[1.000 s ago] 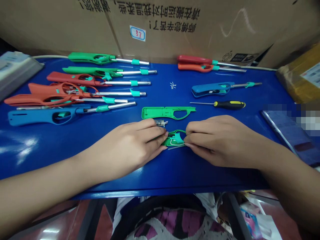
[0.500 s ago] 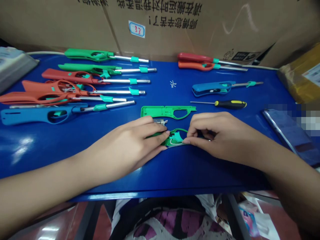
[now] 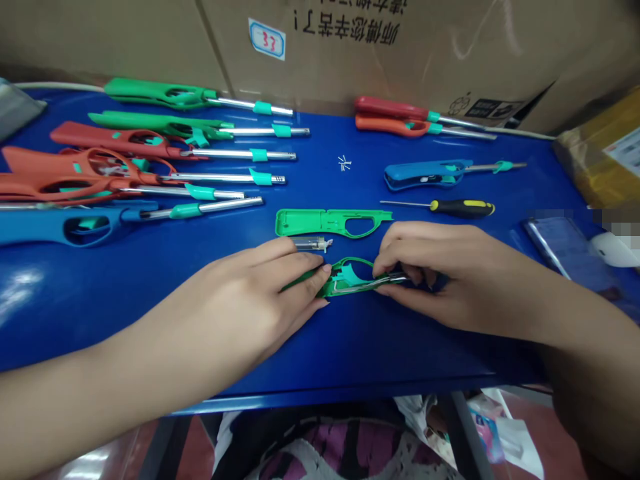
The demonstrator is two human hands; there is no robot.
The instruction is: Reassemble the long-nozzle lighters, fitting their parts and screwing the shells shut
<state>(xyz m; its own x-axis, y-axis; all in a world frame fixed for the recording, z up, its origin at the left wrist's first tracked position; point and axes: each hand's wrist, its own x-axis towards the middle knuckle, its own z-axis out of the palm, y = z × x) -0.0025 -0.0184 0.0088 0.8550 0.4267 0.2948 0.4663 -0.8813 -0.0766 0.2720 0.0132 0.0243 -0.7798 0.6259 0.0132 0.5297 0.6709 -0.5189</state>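
One far label [image 3: 267, 40] reads “33”; left hand [image 3: 250, 297] grips near green casing [image 3: 327, 289], right hand [image 3: 445, 273] pinches metal piece [image 3: 399, 277], screwdriver [image 3: 460, 208] beyond

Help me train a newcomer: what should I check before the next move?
1. Left hand gripping the open green plastic handle shell: ok.
2. Right hand pinching the thin silvery metal part at the shell's end: ok.
3. That part fully seated: cannot tell, partly covered.
4. Clear plastic cylinder inside the shell: not ok, lies outside.
5. Flat green plastic handle half nearby: ok.
6. Black-and-yellow-handled screwdriver lying free: ok.
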